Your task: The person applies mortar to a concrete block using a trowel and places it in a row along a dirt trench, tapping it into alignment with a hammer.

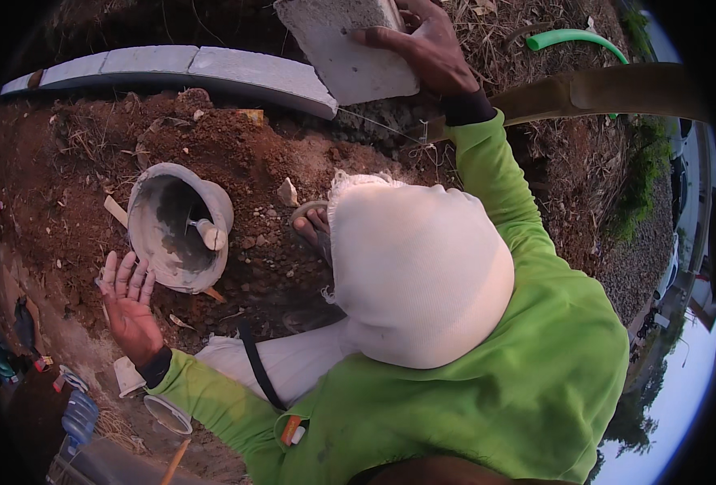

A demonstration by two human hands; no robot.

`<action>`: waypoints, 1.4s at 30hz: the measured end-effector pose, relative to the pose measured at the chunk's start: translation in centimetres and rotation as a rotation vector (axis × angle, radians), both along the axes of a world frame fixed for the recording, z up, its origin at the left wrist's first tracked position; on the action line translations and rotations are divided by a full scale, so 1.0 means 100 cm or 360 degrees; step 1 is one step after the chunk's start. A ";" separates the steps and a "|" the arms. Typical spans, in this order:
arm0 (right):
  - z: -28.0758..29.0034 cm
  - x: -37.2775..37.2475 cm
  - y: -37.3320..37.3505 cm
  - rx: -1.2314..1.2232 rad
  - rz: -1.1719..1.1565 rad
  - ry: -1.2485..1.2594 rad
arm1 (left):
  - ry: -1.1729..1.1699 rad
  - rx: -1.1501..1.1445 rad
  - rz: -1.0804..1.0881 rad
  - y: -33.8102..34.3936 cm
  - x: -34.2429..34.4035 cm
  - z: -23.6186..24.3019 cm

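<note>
A grey concrete block (350,52) is tilted above the end of a row of pale blocks. My right hand (435,48) grips its right edge, thumb across the near face and the other fingers partly hidden behind. Off to the left, my left hand (134,311) is open, palm up and fingers spread, with nothing in it. Just beyond those fingers a mortar-smeared bucket (220,202) leans on the soil. Inside it rests a trowel (210,234), handle pointing out and blade mostly hidden.
The pale block row (188,69) runs along the far left. A thin string (382,127) crosses near its end, beside a long brown board (600,90). Beyond lies a green hose (568,37). A blue plastic bottle (80,416) and a round container (168,414) sit lower left.
</note>
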State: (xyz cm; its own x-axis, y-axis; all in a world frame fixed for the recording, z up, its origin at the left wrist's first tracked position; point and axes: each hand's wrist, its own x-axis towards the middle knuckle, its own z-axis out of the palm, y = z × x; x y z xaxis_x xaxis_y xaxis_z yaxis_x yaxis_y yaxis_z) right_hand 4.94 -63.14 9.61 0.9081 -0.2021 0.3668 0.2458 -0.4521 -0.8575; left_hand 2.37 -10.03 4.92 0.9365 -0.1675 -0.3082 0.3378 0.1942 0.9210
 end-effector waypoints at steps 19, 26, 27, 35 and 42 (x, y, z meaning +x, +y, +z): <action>-0.131 -0.043 -0.043 -0.1287 -0.0254 0.0740 | -0.0040 0.0748 0.0324 0.035 0.008 -0.020; -0.145 -0.050 -0.047 -0.1295 -0.0248 0.0869 | -0.0096 0.0704 0.0276 0.039 0.014 -0.036; -0.147 -0.050 -0.047 -0.1287 -0.0235 0.0906 | -0.0089 0.0702 0.0280 0.039 0.016 -0.037; -0.178 -0.048 -0.052 -0.1321 -0.0142 0.0931 | -0.0117 0.0688 0.0285 0.029 0.023 -0.037; -0.199 -0.045 -0.053 -0.1287 -0.0102 0.1008 | -0.0151 0.0703 0.0263 0.024 0.026 -0.039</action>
